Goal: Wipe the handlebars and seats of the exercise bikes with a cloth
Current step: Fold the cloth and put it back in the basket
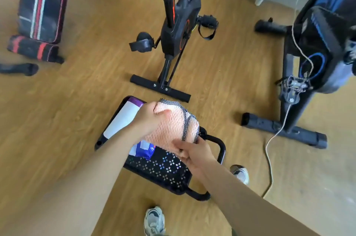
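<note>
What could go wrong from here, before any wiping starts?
1. The white cable trails across the floor from the blue-trimmed bike and passes close to the right shoe. A step toward that bike may snag it.
2. The left hand and right hand grip the pink cloth over the black basket. Its checkered trim hangs near the basket handle and might catch.

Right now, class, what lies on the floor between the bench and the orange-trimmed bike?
Nothing: the head view shows only bare wooden floor between the bench and the bike.
</note>
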